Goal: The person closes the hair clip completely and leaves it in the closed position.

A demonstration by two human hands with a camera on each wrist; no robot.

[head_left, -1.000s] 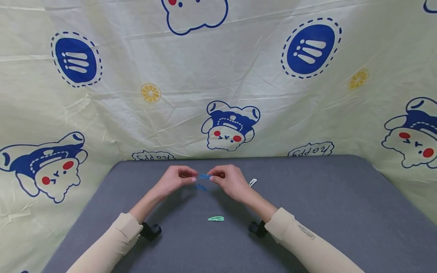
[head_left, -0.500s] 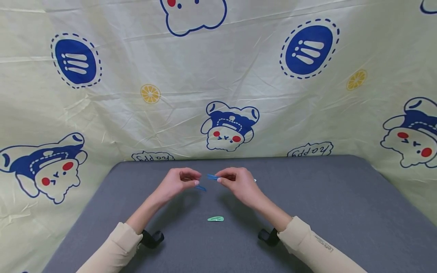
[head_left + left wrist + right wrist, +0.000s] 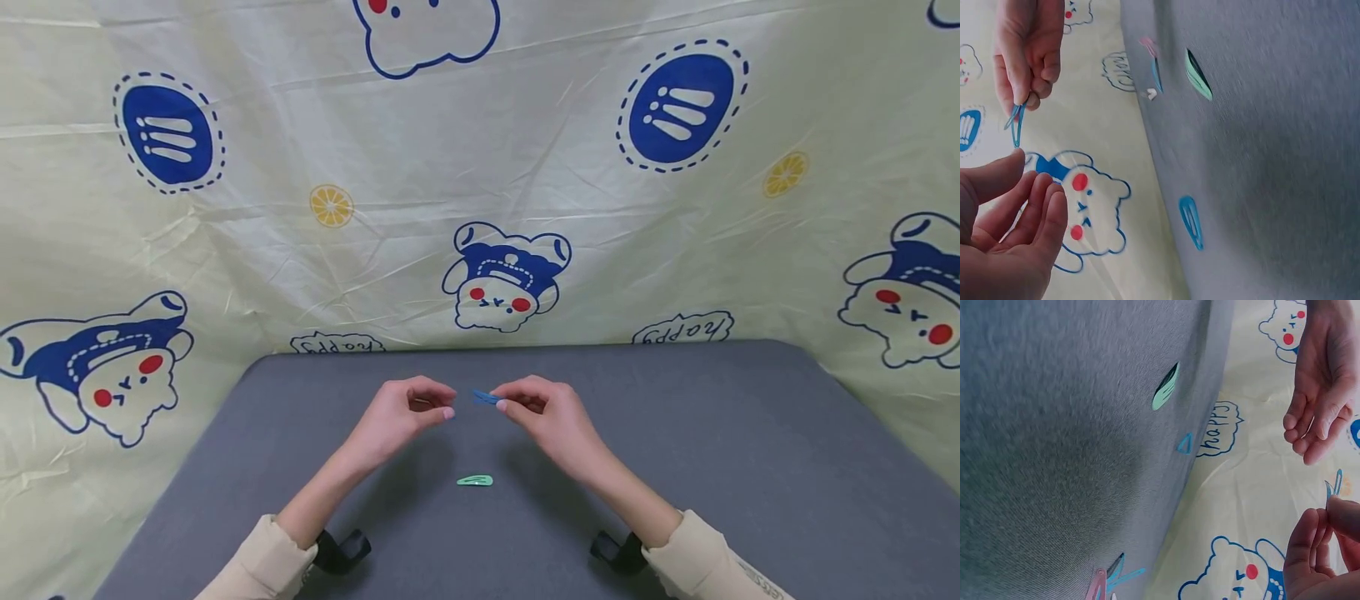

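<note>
In the head view, my right hand (image 3: 553,421) pinches a blue snap hair clip (image 3: 486,397) between thumb and fingertips, above the table. The clip's two parts spread apart in the left wrist view. My left hand (image 3: 405,421) is just left of it, thumb and fingers parted, holding nothing; a small gap separates it from the clip in the head view. A green hair clip (image 3: 475,481) lies on the table between my forearms. Another blue hair clip (image 3: 1190,222) lies on the table in the left wrist view, hidden in the head view.
Further hair clips lie on the grey table (image 3: 720,450): a pink one (image 3: 1096,585), another blue one (image 3: 1157,75) and a partly seen white one (image 3: 1151,94). A printed curtain (image 3: 405,275) hangs behind the table's far edge.
Both hands have moved rightward and toward me, the right hand keeping the blue hair clip. In the head view, the hands now cover the table's blue hair clip and white hair clip.
</note>
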